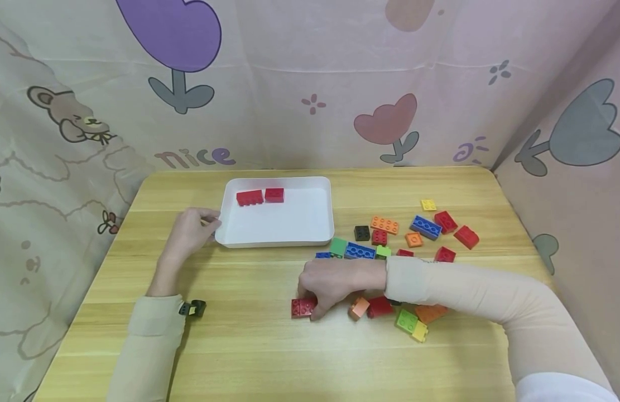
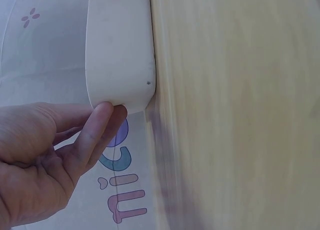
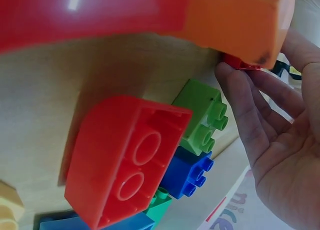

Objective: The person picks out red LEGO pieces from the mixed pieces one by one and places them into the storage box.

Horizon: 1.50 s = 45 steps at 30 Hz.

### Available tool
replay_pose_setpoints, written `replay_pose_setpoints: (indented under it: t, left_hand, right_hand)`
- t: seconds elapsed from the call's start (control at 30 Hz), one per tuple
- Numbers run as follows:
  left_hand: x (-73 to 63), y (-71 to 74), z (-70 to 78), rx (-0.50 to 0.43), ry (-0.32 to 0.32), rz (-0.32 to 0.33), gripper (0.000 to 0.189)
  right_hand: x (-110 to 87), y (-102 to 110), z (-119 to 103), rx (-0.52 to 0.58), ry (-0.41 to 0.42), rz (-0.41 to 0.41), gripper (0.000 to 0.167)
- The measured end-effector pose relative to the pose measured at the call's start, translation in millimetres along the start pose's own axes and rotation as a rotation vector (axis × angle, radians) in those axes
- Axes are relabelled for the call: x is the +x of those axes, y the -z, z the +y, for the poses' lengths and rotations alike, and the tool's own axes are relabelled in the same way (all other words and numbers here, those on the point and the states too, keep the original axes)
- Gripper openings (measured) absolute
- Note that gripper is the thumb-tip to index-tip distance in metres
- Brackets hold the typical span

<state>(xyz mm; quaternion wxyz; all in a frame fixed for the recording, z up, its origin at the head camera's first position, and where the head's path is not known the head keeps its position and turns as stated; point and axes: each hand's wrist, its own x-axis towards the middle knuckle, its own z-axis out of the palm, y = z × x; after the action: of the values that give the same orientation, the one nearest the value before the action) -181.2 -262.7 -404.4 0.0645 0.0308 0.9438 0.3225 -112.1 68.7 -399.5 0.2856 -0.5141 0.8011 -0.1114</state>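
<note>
At the left side of the white tray [image 1: 304,215], my left hand [image 1: 189,231] pinches the rim. The left wrist view shows its fingertips against the tray's rounded corner [image 2: 120,85]. Inside the tray lie two red bricks, a longer one [image 1: 250,197] and a shorter one [image 1: 274,195]. My right hand [image 1: 332,282] grips a red brick [image 1: 301,308] on the table in front of the tray, studs up. The fingers cover its right end. In the right wrist view only a sliver of that red brick [image 3: 234,63] shows past an orange brick [image 3: 230,25].
Right of my right hand lie an orange brick [image 1: 359,308], a red brick [image 1: 380,306] and a green brick [image 1: 406,321]. Further back are several loose bricks, including a blue one [image 1: 426,227] and a black one [image 1: 362,233]. A patterned curtain [image 1: 269,111] hangs behind the table [image 1: 239,357].
</note>
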Motion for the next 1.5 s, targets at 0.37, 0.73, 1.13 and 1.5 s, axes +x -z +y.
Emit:
replay_pose_setpoints:
  t: [0.37,0.73,1.13,1.5]
  left_hand:
    - [0.2,0.4,-0.2,0.0,-0.005,0.001,0.034]
    - [-0.7,0.0,-0.1,-0.001,0.001,-0.001,0.034]
    - [-1.8,0.0,1.0,-0.003,0.006,-0.004,0.034]
    - [-1.7,0.3,1.8,0.006,0.009,-0.001,0.034]
  right_hand:
    - [-1.9,10,0,0.001,0.054,0.07,0.01]
    - [-8.0,29,0,-0.008,0.024,0.121,0.04]
    - [-12.3,45,10,0.049,0.016,0.241,0.042]
    - [-8.0,61,25,0.068,0.053,0.335,0.04]
